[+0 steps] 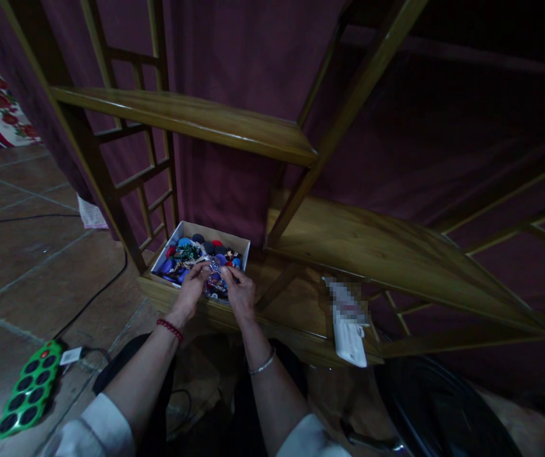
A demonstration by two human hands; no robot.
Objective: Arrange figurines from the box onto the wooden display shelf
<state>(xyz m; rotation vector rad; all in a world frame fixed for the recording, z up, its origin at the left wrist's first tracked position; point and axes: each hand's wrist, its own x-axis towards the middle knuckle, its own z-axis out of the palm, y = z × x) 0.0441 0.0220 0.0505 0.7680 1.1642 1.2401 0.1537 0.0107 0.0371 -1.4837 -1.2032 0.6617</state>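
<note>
A white open box sits at the left end of the low wooden shelf. Inside lie many small coloured pieces, round ones in blue, red and dark grey among them, and a shiny green bunch. Over the box's front part, my left hand and my right hand are close together. Between them a shiny, clear-looking crinkled piece, perhaps plastic wrapping, is pinched by the fingers of both. What it contains is too small to make out.
Wooden shelf boards and lattice rise around the box. To the right, a white object, partly blurred, lies on the low shelf. A green power strip and cables are on the tiled floor. A black rounded seat stands at lower right.
</note>
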